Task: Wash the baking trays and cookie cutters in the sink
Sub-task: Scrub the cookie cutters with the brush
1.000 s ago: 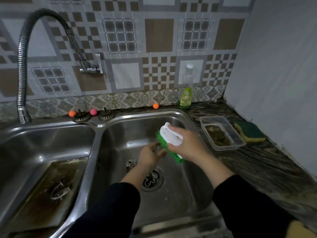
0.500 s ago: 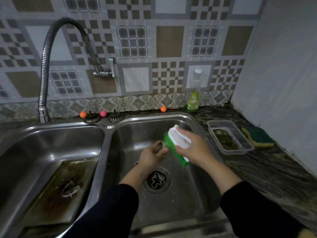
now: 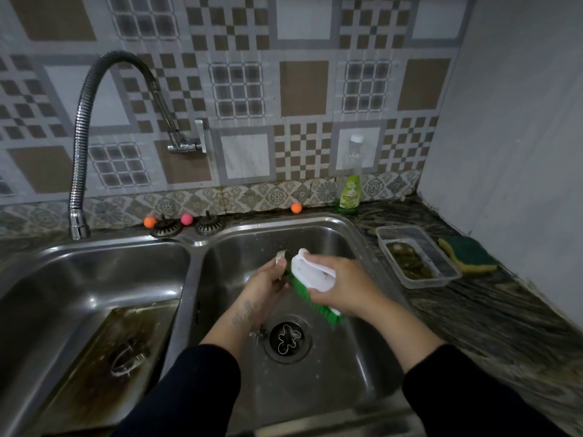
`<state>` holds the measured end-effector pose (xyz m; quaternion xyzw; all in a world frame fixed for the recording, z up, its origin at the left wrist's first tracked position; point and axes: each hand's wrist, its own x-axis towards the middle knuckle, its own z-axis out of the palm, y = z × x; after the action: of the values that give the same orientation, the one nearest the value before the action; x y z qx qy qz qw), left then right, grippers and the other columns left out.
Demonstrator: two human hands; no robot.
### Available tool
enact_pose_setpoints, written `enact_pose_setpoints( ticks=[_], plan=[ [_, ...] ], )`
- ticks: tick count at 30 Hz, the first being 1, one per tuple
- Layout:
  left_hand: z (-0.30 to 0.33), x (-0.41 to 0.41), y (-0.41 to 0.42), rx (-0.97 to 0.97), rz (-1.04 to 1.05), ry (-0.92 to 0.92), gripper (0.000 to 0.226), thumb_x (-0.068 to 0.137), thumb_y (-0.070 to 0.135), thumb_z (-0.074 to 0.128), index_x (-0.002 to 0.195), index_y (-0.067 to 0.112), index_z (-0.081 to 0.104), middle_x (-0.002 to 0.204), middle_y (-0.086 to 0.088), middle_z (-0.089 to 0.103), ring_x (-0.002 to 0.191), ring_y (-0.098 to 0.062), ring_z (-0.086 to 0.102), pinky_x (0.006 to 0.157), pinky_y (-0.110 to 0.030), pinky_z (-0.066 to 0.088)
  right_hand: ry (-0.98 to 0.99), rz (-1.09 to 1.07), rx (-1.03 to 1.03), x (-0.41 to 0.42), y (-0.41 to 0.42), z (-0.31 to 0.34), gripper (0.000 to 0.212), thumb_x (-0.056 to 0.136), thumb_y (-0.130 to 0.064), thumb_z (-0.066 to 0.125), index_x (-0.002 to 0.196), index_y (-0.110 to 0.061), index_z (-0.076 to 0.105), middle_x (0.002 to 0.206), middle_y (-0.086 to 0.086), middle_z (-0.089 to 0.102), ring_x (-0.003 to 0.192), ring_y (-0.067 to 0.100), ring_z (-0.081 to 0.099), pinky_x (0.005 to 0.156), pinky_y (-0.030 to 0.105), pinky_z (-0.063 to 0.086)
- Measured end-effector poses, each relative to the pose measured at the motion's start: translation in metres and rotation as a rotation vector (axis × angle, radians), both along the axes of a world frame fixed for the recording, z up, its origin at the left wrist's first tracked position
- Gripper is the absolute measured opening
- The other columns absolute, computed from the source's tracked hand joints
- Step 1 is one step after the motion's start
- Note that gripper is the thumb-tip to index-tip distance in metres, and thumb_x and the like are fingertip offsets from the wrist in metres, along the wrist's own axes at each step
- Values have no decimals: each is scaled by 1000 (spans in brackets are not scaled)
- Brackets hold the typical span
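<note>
Scrubbing over right sink basin (image 3: 315,389): left hand (image 3: 268,288) pinches small cookie cutter (image 3: 280,257), right hand (image 3: 340,285) grips brush (image 3: 307,272); wet cutter could slip, drop onto cutter on drain (image 3: 287,339); dirty tray (image 3: 104,367) waits left.

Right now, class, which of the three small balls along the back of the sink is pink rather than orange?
The small pink ball between the two round metal sink strainers, behind the divider. The other two balls, one left of the strainers and one nearer the bottle, are orange.
</note>
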<state>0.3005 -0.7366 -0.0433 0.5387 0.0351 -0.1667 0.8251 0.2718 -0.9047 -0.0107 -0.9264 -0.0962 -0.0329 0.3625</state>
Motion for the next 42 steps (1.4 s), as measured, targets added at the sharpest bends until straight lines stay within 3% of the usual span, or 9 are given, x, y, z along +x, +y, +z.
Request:
enact_pose_setpoints(
  ticks=[8,12,19,21,25,28,31,35,42],
  plan=[
    [-8,1,1,-42,78,25,26,99,17,46,114,7,65,93,-7,56,80,-14,48,90,-27,43,-100,27,-44,-2,10,-4,70,67,-23,74,133,-35,53,131,-9,57,114,13,56,93,31,49],
    [-17,-1,10,-51,83,93,32,95,15,53,123,2,60,115,-19,63,107,-30,55,111,-39,37,-175,-16,-70,2,9,-7,71,68,-20,74,134,-32,52,132,-5,56,115,22,55,94,38,48],
    [-9,-6,24,-26,133,48,31,94,15,56,124,9,62,112,-14,66,99,-22,56,97,-31,45,-87,-82,82,3,36,-5,67,75,-23,73,137,-32,49,131,-2,57,115,17,55,89,26,44],
    [-4,-9,31,67,167,14,41,92,16,61,131,9,56,116,-10,66,102,-19,56,87,-22,49,-86,-150,136,6,42,-4,66,76,-22,72,137,-31,48,133,-2,56,114,16,54,90,26,45],
    [5,-12,59,780,321,-257,57,76,21,80,127,10,58,110,1,66,98,-9,60,80,-15,46,-58,-73,283,13,60,11,64,78,-24,72,136,-36,48,120,-18,51,107,1,47,83,18,38],
    [10,-16,80,932,314,-440,36,66,19,84,97,24,67,84,9,69,80,-8,66,74,-21,51,-12,67,47,17,84,20,69,73,-24,74,136,-37,48,126,-12,56,114,8,53,88,20,43],
    [11,-17,101,1056,355,-502,32,65,25,82,93,29,69,83,12,71,78,-4,66,74,-22,53,-111,68,-94,19,114,17,72,72,-22,71,139,-33,46,133,-2,54,118,22,53,96,29,44],
    [0,-16,143,1108,409,-345,30,67,30,79,95,27,69,86,10,72,83,-10,68,77,-30,56,-313,35,-189,20,153,13,69,77,-21,65,142,-31,42,141,-5,45,115,28,47,99,33,40],
    [-44,-44,246,1307,436,19,45,71,43,74,113,35,58,108,8,67,98,-20,65,86,-39,53,-211,-12,-112,31,175,-16,72,69,-18,72,137,-25,50,127,6,57,109,33,55,92,36,44]
  ],
)
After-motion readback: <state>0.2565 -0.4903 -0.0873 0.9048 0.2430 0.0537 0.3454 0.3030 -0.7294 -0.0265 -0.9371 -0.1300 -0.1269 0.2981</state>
